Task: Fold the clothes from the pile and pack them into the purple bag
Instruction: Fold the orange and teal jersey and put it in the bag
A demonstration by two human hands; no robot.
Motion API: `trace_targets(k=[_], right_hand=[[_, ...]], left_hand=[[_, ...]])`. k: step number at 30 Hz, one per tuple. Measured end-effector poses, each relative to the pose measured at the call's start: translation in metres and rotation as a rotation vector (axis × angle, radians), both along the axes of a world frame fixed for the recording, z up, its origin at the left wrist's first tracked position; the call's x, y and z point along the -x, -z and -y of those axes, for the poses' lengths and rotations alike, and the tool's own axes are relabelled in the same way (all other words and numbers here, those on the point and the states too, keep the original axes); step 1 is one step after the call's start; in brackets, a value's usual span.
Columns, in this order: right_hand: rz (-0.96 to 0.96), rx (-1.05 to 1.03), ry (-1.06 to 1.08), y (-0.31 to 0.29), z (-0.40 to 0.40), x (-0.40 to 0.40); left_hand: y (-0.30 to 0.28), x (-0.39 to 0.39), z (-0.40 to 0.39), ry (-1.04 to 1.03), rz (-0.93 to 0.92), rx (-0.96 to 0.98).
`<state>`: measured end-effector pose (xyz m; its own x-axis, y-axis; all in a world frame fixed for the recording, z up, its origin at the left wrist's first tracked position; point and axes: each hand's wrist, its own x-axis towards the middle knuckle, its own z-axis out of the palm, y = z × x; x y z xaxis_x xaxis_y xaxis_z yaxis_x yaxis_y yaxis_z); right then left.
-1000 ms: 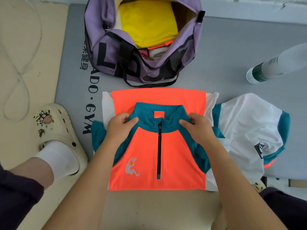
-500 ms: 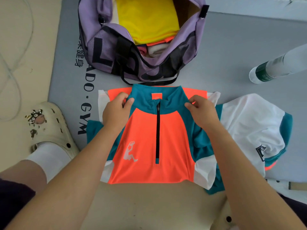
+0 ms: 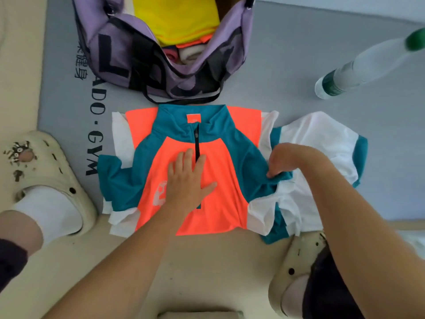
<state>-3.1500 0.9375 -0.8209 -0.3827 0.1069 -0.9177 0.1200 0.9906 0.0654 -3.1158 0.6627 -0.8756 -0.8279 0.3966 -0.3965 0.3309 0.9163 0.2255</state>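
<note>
While the person crouched over the grey mat (image 3: 299,65), a cream clog (image 3: 296,268) sat nearest the camera. The left hand (image 3: 187,178) lay flat, fingers spread, pressing the chest of the orange and teal shirt (image 3: 220,192) spread on the mat. The right hand (image 3: 292,160) pinched the shirt's teal sleeve. Beyond, just past the collar, stood the open purple bag (image 3: 119,42), folded clothes (image 3: 177,17) inside. A bottle (image 3: 358,65) lay far right.
</note>
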Motion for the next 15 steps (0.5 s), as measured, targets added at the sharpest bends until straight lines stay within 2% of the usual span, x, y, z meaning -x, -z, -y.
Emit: trace_targets(k=[2, 5, 7, 8, 10, 12, 14, 15], right_hand=[[-0.138, -0.129, 0.093, -0.013, -0.019, -0.010], [-0.758, -0.322, 0.321, -0.032, -0.038, -0.032], [-1.114, -0.315, 0.496, -0.043, -0.030, -0.052], [-1.204, -0.271, 0.602, -0.045, -0.022, -0.063], [-1.166, -0.150, 0.846, -0.042, -0.006, -0.085], [-0.906, -0.017, 1.037, -0.032, 0.010, -0.106], [-0.639, 0.062, 1.026, -0.022, 0.026, -0.130], [-0.566, 0.081, 1.020, -0.016, 0.033, -0.143]], left_hand=[[0.001, 0.000, 0.001, 0.012, 0.012, 0.011], [0.001, -0.002, 0.004, 0.020, 0.049, 0.010], [0.000, -0.005, 0.004, 0.019, 0.071, 0.002], [-0.001, -0.007, 0.004, 0.016, 0.077, -0.006], [-0.007, -0.013, 0.002, -0.007, 0.079, -0.027], [-0.013, -0.026, 0.000, -0.035, 0.042, -0.025], [-0.019, -0.040, -0.003, -0.077, 0.006, 0.003], [-0.021, -0.046, -0.004, -0.105, 0.005, 0.016]])
